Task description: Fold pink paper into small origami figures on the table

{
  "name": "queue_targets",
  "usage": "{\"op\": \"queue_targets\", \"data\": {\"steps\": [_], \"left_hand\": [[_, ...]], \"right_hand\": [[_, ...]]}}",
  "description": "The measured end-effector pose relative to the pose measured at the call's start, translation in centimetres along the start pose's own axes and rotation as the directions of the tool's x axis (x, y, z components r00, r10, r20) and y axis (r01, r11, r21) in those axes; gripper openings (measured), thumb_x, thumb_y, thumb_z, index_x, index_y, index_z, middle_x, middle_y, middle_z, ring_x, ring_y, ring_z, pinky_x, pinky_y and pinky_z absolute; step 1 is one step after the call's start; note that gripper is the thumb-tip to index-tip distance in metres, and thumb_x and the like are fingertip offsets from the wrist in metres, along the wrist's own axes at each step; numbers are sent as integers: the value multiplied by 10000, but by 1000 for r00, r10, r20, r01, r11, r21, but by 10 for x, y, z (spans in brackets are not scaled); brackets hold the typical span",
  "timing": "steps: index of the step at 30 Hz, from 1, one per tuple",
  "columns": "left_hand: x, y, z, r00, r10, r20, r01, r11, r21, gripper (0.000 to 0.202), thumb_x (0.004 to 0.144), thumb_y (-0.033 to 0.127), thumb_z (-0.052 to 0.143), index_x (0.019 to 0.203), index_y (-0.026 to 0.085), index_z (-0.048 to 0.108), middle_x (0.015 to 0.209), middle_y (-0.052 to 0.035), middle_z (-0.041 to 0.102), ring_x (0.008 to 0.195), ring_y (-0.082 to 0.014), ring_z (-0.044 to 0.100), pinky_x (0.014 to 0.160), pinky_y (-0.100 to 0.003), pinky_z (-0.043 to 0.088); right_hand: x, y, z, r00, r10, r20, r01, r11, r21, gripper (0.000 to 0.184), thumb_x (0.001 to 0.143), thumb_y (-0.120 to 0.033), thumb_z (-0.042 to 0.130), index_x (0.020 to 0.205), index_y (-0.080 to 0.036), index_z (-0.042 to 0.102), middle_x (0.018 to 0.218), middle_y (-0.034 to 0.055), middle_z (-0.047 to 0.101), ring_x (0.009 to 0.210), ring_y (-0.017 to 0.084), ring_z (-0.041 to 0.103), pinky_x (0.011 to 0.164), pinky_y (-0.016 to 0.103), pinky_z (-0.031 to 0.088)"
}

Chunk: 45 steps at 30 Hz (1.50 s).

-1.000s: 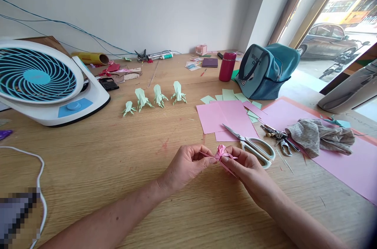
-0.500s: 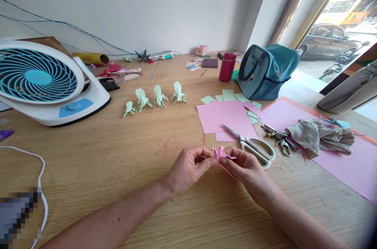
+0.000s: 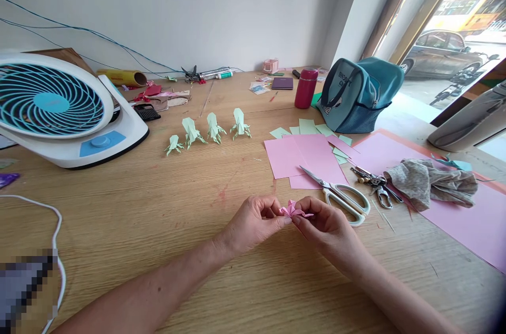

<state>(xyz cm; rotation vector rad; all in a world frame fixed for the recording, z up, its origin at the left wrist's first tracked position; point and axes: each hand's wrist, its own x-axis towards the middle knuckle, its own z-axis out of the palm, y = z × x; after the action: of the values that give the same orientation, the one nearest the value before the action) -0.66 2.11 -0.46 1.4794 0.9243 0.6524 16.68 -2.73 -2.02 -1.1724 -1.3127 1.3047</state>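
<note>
A small folded pink paper figure (image 3: 291,209), with several pointed flaps, is pinched between both hands above the wooden table. My left hand (image 3: 256,223) grips its left side between thumb and fingers, and my right hand (image 3: 324,223) grips the right side the same way. The fingertips hide part of the folds. Just beyond my right hand lie white-handled scissors (image 3: 336,194), their blades resting over pink paper sheets (image 3: 302,155). Several pale green folded paper figures (image 3: 214,128) stand in a row farther back to the left.
A white and blue fan (image 3: 95,147) stands at the left. Behind the pink sheets are green paper pieces (image 3: 307,126), a red flask (image 3: 305,89) and a blue bag (image 3: 359,97). Keys (image 3: 375,184) and a grey cloth (image 3: 430,181) lie to the right.
The pink figure has turned slightly in my fingers; the flap that pointed down towards me no longer shows. Both hands stay pinched on it in nearly the same place.
</note>
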Motion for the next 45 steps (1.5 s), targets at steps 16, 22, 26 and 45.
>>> {"op": "queue_targets", "data": {"steps": [16,22,26,45], "left_hand": [[5,-3,-11,998,8,57,-9,1000,20,313,831,458,675,884,157,745,767,-26,694,656,-115,547,596,-220,393],[7,-13,-11,998,4,69,-2,1000,-28,220,814,351,703,777,133,709,773,-37,704,745,-153,615,697,-248,441],[6,-9,-12,999,17,52,-16,1000,-23,225,823,351,696,763,135,703,758,-27,698,747,-150,617,700,-242,442],[1,1,-5,998,52,-28,-54,998,-45,292,719,416,789,765,133,736,765,-29,698,703,-126,589,663,-221,439]], "right_hand": [[7,-6,1,996,74,-53,-65,987,150,323,723,-453,800,818,-188,643,772,30,660,700,149,567,616,268,441],[6,-6,2,998,69,-15,-67,990,128,301,726,-452,799,805,-193,667,775,37,667,690,151,563,599,272,434],[8,-10,2,994,102,-38,-95,984,151,366,695,-523,796,779,-195,657,749,36,651,668,147,546,557,262,414],[2,5,0,997,69,-24,-70,996,-64,382,825,-556,668,781,-182,602,588,-33,466,518,102,332,465,258,224]]}}
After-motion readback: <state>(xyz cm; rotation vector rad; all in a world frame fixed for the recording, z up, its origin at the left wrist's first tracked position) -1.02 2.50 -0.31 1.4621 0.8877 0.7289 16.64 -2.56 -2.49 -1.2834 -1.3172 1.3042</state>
